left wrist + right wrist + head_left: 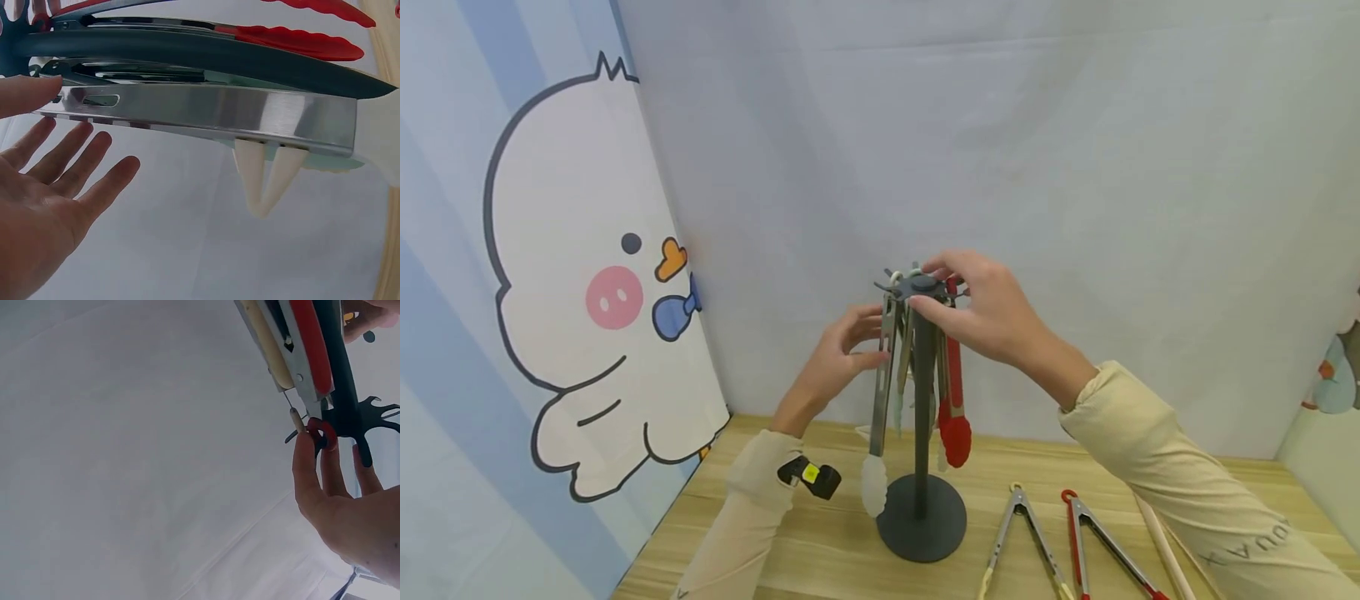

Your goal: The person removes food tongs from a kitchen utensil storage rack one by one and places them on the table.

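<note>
A dark grey rotating-style utensil stand point(922, 492) has a round base, an upright post and hooks on top. My right hand point(988, 308) grips its hooked top, thumb at the front and fingers reaching behind, against the hooks and loops. Red-tipped tongs point(956, 437) hang below that hand. On the left side hang steel tongs point(880, 408) with a white tip. My left hand point(835, 358) is beside them, its thumb point(31, 94) across their upper end and its fingers spread straight behind. Other tongs hang at the back, partly hidden by the post.
On the wooden table point(820, 542), cream-tipped tongs point(1018, 508) and red tongs point(1078, 533) lie spread at the front right. A pale stick-like handle point(1161, 542) lies partly under my right sleeve. A pale cloth wall point(1037, 167) stands behind, with a cartoon-printed curtain point(572, 183) at left.
</note>
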The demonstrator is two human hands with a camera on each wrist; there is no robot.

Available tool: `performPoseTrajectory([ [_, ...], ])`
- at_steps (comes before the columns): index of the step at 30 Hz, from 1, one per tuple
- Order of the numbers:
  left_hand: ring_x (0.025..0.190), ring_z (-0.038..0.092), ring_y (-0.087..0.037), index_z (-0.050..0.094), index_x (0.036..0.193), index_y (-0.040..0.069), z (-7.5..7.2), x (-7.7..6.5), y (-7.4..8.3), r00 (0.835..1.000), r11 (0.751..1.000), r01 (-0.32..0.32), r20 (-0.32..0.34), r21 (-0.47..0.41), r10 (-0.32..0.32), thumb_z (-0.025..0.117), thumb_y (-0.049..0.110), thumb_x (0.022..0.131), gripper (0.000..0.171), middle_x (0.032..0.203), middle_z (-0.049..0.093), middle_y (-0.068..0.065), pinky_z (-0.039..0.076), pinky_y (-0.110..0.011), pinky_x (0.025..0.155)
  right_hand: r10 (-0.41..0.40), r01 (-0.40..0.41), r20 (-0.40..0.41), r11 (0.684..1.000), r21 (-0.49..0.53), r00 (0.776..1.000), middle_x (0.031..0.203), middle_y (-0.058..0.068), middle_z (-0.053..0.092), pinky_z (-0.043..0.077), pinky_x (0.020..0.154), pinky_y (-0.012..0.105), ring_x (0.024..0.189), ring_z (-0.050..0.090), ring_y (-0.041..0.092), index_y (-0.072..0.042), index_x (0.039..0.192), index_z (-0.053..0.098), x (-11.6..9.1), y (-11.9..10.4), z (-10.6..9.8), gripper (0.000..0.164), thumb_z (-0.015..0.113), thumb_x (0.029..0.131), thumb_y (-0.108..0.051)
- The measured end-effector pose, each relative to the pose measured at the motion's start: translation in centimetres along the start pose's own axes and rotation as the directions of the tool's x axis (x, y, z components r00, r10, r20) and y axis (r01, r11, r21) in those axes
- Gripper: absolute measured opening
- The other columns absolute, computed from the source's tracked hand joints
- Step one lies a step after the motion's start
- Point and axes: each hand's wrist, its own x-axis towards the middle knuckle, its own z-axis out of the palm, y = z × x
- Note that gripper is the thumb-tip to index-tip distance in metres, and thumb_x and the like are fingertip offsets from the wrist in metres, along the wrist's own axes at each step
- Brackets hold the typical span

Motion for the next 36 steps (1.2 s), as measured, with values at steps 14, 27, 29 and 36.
performPoseTrajectory([
  [14, 0.129, 0.042, -0.030, 0.034, 0.145, 0.012, 0.7, 0.5, -0.6, 0.997, 0.995, 0.056, 0.055, -0.077, -0.051, 0.064, -0.001, 0.086, 0.067, 0.140, 0.045, -0.016, 0.040, -0.045, 0.100, 0.021, -0.025, 0.077, 0.999, 0.043, 0.997, 0.106, 0.010, 0.060, 0.045, 0.083, 0.044, 0.098, 0.054, 0.025, -0.004, 0.119, 0.060, 0.3, -0.1, -0.6, 0.030, 0.059, 0.090, -0.013],
  [27, 0.128, 0.041, -0.028, 0.036, 0.144, 0.015, 0.3, 0.1, -0.5, 0.995, 0.997, 0.062, 0.079, -0.039, -0.059, 0.065, 0.005, 0.088, 0.063, 0.139, 0.044, -0.010, 0.035, -0.044, 0.104, 0.037, -0.043, 0.154, 0.998, 0.034, 0.987, 0.108, 0.009, 0.060, 0.041, 0.086, 0.046, 0.102, 0.050, 0.026, -0.004, 0.115, 0.062, 0.6, 0.2, -1.7, 0.028, 0.052, 0.089, -0.007],
  [29, 0.129, 0.040, -0.029, 0.034, 0.145, 0.015, 0.3, -0.1, -0.6, 0.994, 0.997, 0.072, 0.081, -0.035, -0.069, 0.063, 0.006, 0.089, 0.064, 0.141, 0.042, -0.011, 0.035, -0.046, 0.103, 0.061, -0.060, 0.169, 0.998, -0.013, 0.984, 0.108, 0.010, 0.061, 0.041, 0.085, 0.046, 0.103, 0.050, 0.027, -0.004, 0.112, 0.063, 0.7, -0.2, -1.8, 0.025, 0.053, 0.089, -0.008],
  [36, 0.126, 0.042, -0.027, 0.033, 0.146, 0.025, 0.2, -0.3, -1.0, 0.995, 0.996, 0.085, 0.064, -0.042, -0.082, 0.063, 0.014, 0.090, 0.064, 0.137, 0.044, -0.009, 0.039, -0.048, 0.099, 0.143, -0.119, 0.206, 0.985, -0.125, 0.968, 0.113, 0.009, 0.061, 0.044, 0.087, 0.045, 0.105, 0.052, 0.026, -0.006, 0.113, 0.065, 0.9, -1.6, -1.6, 0.028, 0.059, 0.093, -0.025],
])
